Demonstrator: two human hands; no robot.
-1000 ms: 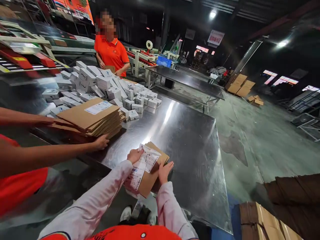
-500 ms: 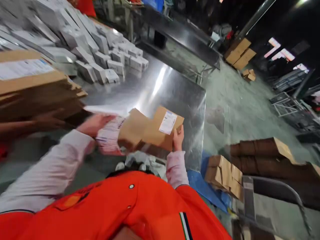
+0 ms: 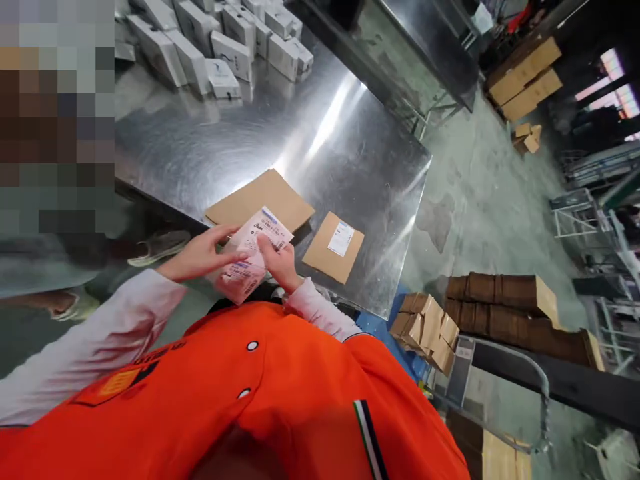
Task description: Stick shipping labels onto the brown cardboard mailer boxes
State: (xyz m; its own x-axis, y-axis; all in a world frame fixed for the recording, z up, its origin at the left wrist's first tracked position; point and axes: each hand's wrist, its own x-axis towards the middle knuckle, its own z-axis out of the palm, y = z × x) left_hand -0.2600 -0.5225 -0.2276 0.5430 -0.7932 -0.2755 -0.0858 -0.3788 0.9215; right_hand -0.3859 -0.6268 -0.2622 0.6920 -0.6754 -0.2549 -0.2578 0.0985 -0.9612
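Observation:
Both my hands hold a stack of printed label sheets (image 3: 267, 230) over the table's near edge. My left hand (image 3: 203, 253) grips the left side of the sheets, fingers bent around them. On the right side, my right hand (image 3: 280, 261) pinches them with the thumb on top. Just behind the sheets a flat brown cardboard piece (image 3: 273, 193) lies on the metal table (image 3: 370, 160). To the right of it rests a smaller flat cardboard piece (image 3: 325, 257) bearing a white label (image 3: 341, 239).
Several small white boxes (image 3: 233, 57) stand at the table's back left. Folded cartons (image 3: 425, 330) and a metal-framed cart (image 3: 463, 367) are to the right, with brown cardboard stacks (image 3: 500, 300) beyond. A person's shoe (image 3: 160, 247) shows at left.
Both cardboard pieces now lie on the table, out of my hands. My right hand has moved left onto the label sheets. The other person's cardboard stack at left is now hidden by pixelation.

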